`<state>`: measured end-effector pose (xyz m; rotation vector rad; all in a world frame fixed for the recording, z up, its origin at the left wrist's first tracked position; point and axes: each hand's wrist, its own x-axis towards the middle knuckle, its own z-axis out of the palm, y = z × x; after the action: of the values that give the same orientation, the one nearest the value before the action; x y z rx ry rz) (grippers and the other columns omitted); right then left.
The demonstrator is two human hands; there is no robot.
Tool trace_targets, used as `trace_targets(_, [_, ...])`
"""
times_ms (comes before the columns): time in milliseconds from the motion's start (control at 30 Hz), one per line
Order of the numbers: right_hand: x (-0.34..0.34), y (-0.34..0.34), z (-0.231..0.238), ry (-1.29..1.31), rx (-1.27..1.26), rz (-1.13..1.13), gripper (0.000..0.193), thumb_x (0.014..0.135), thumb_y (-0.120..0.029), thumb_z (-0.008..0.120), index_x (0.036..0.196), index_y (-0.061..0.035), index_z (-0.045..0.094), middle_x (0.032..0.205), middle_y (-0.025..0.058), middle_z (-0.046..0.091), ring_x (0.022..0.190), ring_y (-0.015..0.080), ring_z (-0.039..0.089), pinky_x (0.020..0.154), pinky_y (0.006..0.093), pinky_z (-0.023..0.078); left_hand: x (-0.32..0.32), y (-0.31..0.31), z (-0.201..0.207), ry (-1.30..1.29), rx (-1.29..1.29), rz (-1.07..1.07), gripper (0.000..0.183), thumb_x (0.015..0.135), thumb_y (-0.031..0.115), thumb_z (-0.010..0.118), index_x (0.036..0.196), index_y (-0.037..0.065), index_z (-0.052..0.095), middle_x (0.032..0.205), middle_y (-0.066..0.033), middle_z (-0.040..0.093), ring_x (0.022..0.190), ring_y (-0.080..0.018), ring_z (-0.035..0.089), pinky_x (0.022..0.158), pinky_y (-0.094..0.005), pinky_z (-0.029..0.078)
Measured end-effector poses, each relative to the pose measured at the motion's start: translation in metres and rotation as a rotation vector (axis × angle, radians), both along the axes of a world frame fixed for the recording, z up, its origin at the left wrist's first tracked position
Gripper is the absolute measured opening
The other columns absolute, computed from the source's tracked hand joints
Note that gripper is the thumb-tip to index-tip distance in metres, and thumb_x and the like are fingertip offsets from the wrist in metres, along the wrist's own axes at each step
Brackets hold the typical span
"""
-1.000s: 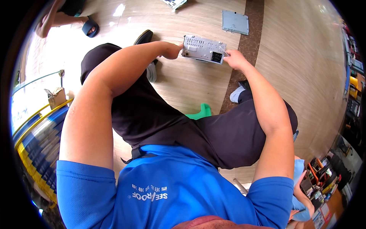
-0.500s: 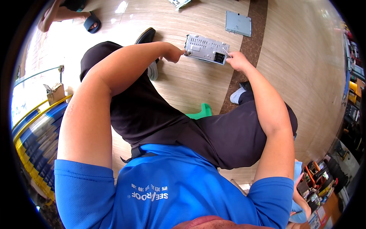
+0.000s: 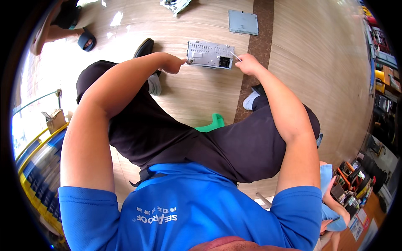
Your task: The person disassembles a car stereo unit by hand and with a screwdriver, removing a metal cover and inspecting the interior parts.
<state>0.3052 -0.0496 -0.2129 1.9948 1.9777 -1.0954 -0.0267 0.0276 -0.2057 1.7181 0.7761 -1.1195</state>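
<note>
A silver metal box like a car stereo unit [image 3: 205,55] lies on the floor, with rows of slots and a black connector socket on its upper face. My left hand [image 3: 172,64] is at its left end, fingers partly curled, index fingertip against the edge. Beyond the right end, my right hand [image 3: 249,65] is closed on a thin pale rod-like tool [image 3: 235,55]. The tool's tip reaches over the box's right part near the connector; whether it touches the metal I cannot tell. Its handle is hidden in my fingers.
A flat grey metal panel [image 3: 243,22] lies farther off, near a dark floor strip [image 3: 260,21]. Another metal part [image 3: 175,5] shows at the top edge. A green plastic piece [image 3: 212,123] is between my legs. Another person's sandalled foot [image 3: 86,39] is far left; tools [image 3: 351,184] crowd the right.
The whole view has shifted, so the floor items sit farther left in the picture. My right hand has drawn slightly away from the box's right end, and the tool leans flatter.
</note>
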Motion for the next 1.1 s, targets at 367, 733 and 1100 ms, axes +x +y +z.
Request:
trace_targets(367, [-0.002,0.003,0.011,0.000,-0.105,-0.139,0.032,0.085,-0.024,0.068,0.110,-0.0044,0.071,0.097,0.0215,0.071,0.091,0.0336,0.068,0.080,0.0419,0.053,0.013,-0.002,0.040,-0.035,0.252,-0.347,0.061,0.089,0.003,0.044,0.149,-0.001,0.037,0.137,-0.0270,0.055,0.128,-0.0412,0.053,0.105,-0.0449,0.044])
trace_targets(733, [0.029,0.017,-0.001,-0.067,0.050,-0.082,0.025,0.082,-0.025,0.068,0.098,-0.0066,0.073,0.094,0.0196,0.072,0.089,0.0340,0.069,0.077,0.0414,0.053,0.031,0.027,0.228,-1.286,0.951,0.183,0.052,0.099,0.017,0.059,0.148,0.017,0.043,0.136,-0.0135,0.059,0.117,-0.0343,0.061,0.097,-0.0420,0.051])
trace_targets(1100, [0.049,0.034,-0.018,-0.233,0.030,-0.021,0.020,0.083,-0.024,0.068,0.091,-0.0058,0.073,0.092,0.0186,0.072,0.089,0.0351,0.068,0.079,0.0424,0.053,0.048,0.052,0.256,-0.596,0.748,0.109,0.049,0.093,0.023,0.062,0.136,0.000,0.052,0.122,-0.0239,0.065,0.115,-0.0385,0.061,0.096,-0.0458,0.049])
